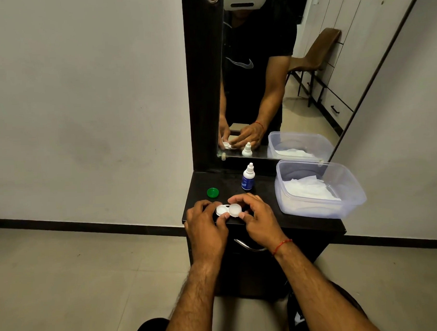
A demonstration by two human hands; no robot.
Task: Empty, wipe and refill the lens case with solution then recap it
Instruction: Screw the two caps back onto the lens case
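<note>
forearms (193, 296): both bare, reaching up from the bottom edge to the desk; a red thread (282, 245) circles the right wrist.
left hand (205, 223): fingers curled round the left end of the lens case, thumb tip against its near edge, holding it.
right hand (257, 218): thumb and fingers curled round the right round part of the case, pinching it from the near and far sides.
lens case (228, 210): white and two-welled, held between both hands over the front edge of the desk. The left well faces up, uncapped. The right one shows a white round top, and I cannot tell whether that cap is screwed down.
green cap (212, 192): off the case, lying on the desk just behind the left hand.
solution bottle (248, 177): small, with a white nozzle cap and a blue label. It stands upright behind the hands, near the foot of the mirror.
plastic container (312, 208): clear and rectangular, on the right side of the desk, well apart from the case.
tissue (308, 190): white and crumpled, inside the container.
desk (263, 188): small, dark, set against the wall, with a curved metal drawer handle (248, 246) on its front below the hands.
mirror (309, 98): dark-framed, rising from the back of the desk; it reflects the hands, the bottle and the container.
</note>
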